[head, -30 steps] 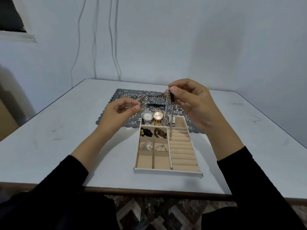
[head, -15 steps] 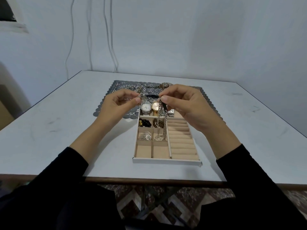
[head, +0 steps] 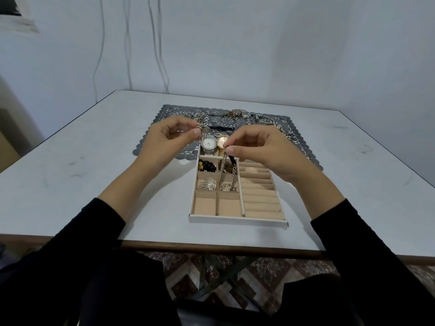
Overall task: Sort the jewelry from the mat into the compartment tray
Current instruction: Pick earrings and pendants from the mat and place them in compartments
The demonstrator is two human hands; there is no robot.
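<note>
A beige compartment tray (head: 237, 219) lies on the white table, in front of a grey lace mat (head: 164, 147). My right hand (head: 261, 149) pinches a silver chain (head: 227, 175) that hangs down into a middle compartment, its lower end resting among silver pieces there. My left hand (head: 164, 140) pinches a silver shell-shaped earring (head: 204, 131) above the tray's far left corner. Two watches (head: 215, 144), black beads (head: 207, 166) and a silver shell piece (head: 207, 184) sit in compartments. More jewelry (head: 237, 114) lies along the mat's far edge.
A small black clip (head: 222, 128) lies on the mat behind the watches. The tray's right side holds ring rolls (head: 260, 196). Two front compartments (head: 216, 205) show bare lining. The table's near edge (head: 211, 248) runs just past the tray. Cables hang on the wall behind.
My right hand has come down and leftward with the chain, from above the tray's far end to over the middle compartments. The chain's end now touches down. My left hand has barely moved.
</note>
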